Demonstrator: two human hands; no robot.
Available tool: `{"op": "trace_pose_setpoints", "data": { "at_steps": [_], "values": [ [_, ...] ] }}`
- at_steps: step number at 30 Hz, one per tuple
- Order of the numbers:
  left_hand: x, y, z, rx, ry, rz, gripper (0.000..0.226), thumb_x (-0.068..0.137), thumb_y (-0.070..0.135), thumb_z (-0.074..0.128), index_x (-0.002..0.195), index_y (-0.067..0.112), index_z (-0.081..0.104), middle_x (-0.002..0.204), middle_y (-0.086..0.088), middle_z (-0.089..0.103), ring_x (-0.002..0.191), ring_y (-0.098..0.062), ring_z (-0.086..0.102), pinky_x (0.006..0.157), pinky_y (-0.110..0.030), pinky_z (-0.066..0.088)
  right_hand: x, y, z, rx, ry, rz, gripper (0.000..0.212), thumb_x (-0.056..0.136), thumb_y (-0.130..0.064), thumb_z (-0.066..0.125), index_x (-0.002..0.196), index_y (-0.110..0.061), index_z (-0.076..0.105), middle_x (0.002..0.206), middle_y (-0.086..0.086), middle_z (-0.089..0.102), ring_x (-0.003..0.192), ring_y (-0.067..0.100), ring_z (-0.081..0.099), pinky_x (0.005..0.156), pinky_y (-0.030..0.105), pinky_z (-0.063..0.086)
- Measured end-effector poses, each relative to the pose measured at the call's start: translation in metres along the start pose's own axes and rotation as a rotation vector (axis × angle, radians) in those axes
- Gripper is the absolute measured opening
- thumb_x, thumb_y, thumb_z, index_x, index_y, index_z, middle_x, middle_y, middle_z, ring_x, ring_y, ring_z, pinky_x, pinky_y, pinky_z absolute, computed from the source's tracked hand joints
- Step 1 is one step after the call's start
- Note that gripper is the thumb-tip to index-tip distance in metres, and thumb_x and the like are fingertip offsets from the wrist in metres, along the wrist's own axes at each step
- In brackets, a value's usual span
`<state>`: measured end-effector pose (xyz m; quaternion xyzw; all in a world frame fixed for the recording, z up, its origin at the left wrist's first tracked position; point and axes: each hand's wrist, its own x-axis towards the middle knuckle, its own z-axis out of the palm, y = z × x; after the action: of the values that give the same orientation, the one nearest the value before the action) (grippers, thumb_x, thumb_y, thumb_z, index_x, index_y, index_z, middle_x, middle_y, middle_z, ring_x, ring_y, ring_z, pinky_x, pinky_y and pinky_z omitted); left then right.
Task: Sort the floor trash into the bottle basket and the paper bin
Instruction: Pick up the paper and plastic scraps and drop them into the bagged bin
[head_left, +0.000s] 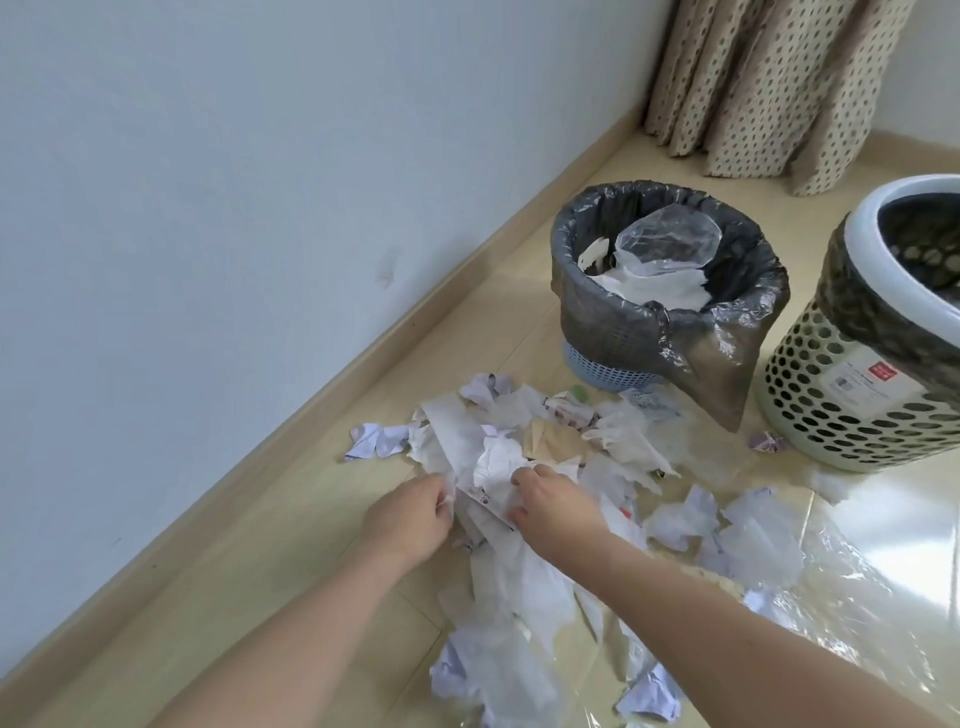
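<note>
A pile of crumpled white paper and thin plastic lies on the floor in front of two bins. My left hand pinches the left edge of a large crumpled white sheet. On the same sheet's right side my right hand grips with curled fingers. A blue bin lined with a grey bag stands behind the pile and holds white paper and clear plastic. At the right stands a cream perforated basket with a dark liner; its inside is mostly hidden.
A wall with a wooden skirting board runs along the left. A dotted curtain hangs at the back. Clear plastic sheeting and more paper scraps spread over the floor at the right and near me.
</note>
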<state>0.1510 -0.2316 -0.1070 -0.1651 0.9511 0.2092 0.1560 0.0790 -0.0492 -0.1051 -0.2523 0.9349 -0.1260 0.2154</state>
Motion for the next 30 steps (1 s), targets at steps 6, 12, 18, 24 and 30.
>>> {"op": "trace_pose_setpoints", "data": {
  "at_steps": [6, 12, 18, 24, 30],
  "values": [
    [0.001, -0.021, -0.032, -0.167, 0.041, -0.142, 0.023, 0.088, 0.023, 0.048, 0.07, 0.021, 0.034, 0.064, 0.004, 0.041, 0.058, -0.017, 0.036, 0.055, -0.029, 0.027, 0.009, -0.002, 0.002, -0.077, 0.001, -0.028, 0.024, 0.093, -0.021, 0.047, 0.115, -0.011, 0.051, 0.114, 0.005, 0.051, 0.108, 0.025, 0.05, 0.071, 0.032, 0.039],
    [-0.005, -0.022, -0.051, -0.223, 0.046, -0.115, 0.02, 0.088, 0.025, 0.05, 0.072, 0.018, 0.04, 0.067, 0.004, 0.043, 0.058, -0.017, 0.038, 0.055, -0.027, 0.03, 0.007, -0.007, 0.003, -0.145, 0.0, -0.053, 0.019, 0.093, -0.016, 0.043, 0.101, -0.012, 0.059, 0.103, 0.005, 0.054, 0.097, 0.026, 0.056, 0.075, 0.037, 0.051],
    [-0.011, -0.006, -0.071, -0.233, 0.044, -0.019, 0.014, 0.085, 0.024, 0.049, 0.078, 0.012, 0.045, 0.07, 0.003, 0.045, 0.061, -0.015, 0.036, 0.057, -0.029, 0.032, 0.001, -0.008, -0.029, -0.009, 0.011, -0.08, 0.018, 0.094, -0.018, 0.042, 0.093, -0.011, 0.059, 0.096, 0.005, 0.057, 0.08, 0.02, 0.057, 0.067, 0.033, 0.05],
    [-0.003, 0.03, -0.107, -0.564, 0.108, -0.07, 0.009, 0.084, 0.018, 0.054, 0.08, 0.015, 0.048, 0.072, 0.002, 0.063, 0.059, -0.017, 0.058, 0.059, -0.031, 0.043, -0.013, -0.001, -0.112, 0.438, 0.22, 0.053, 0.006, 0.087, -0.016, 0.054, 0.083, -0.013, 0.057, 0.072, -0.001, 0.057, 0.059, 0.013, 0.048, 0.047, 0.021, 0.038],
    [0.011, 0.084, -0.147, -0.798, 0.124, 0.002, 0.005, 0.088, 0.002, 0.052, 0.092, 0.005, 0.051, 0.078, -0.011, 0.073, 0.059, -0.025, 0.067, 0.054, -0.034, 0.052, -0.016, 0.027, -0.184, 0.802, 0.408, 0.188, 0.009, 0.088, -0.012, 0.058, 0.09, -0.019, 0.064, 0.083, -0.001, 0.065, 0.07, 0.014, 0.055, 0.058, 0.024, 0.043]
  ]
}}
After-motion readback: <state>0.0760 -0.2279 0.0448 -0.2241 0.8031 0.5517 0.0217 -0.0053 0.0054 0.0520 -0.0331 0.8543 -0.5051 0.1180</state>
